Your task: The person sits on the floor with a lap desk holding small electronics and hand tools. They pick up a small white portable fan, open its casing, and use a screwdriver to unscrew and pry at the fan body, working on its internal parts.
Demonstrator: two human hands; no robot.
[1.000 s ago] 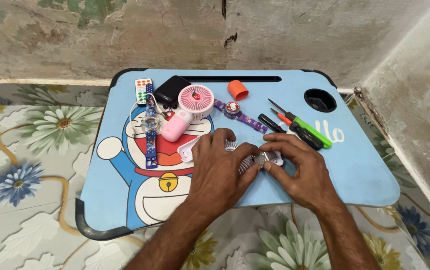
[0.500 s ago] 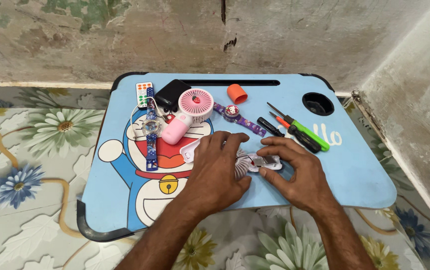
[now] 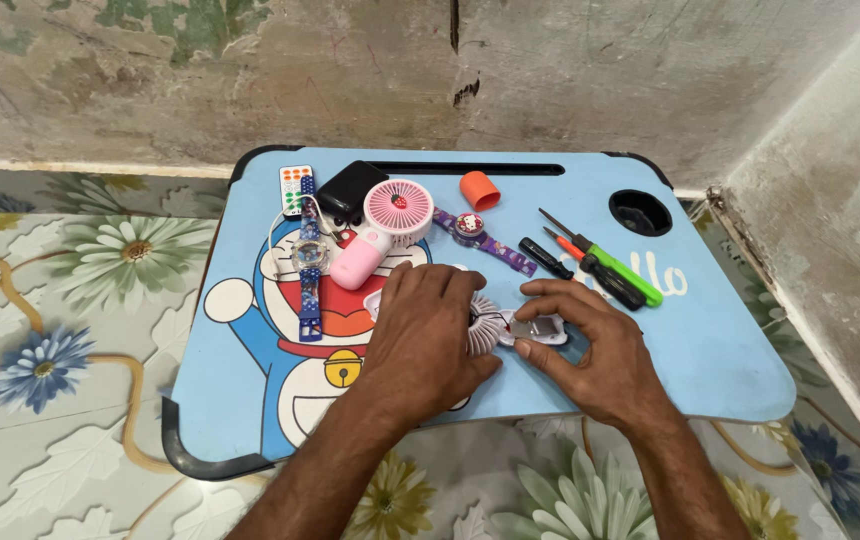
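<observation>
My left hand (image 3: 427, 340) lies palm down over a small white ribbed fan (image 3: 482, 325) on the blue cartoon lap table (image 3: 730, 370), covering most of it. My right hand (image 3: 595, 345) pinches the fan's pale handle part (image 3: 538, 327) between thumb and fingers. A pink handheld fan (image 3: 387, 222) lies just behind my left hand.
Behind the hands lie a blue strap watch (image 3: 309, 270), a purple strap watch (image 3: 483, 238), a small remote (image 3: 294, 187), a black case (image 3: 348, 187), an orange cap (image 3: 480, 190), and green, orange and black screwdrivers (image 3: 600, 262). A cup hole (image 3: 641, 212) sits far right. Floral floor surrounds the table.
Both hands stay on the white fan; the fingers have shifted slightly around it. The view has drifted a little.
</observation>
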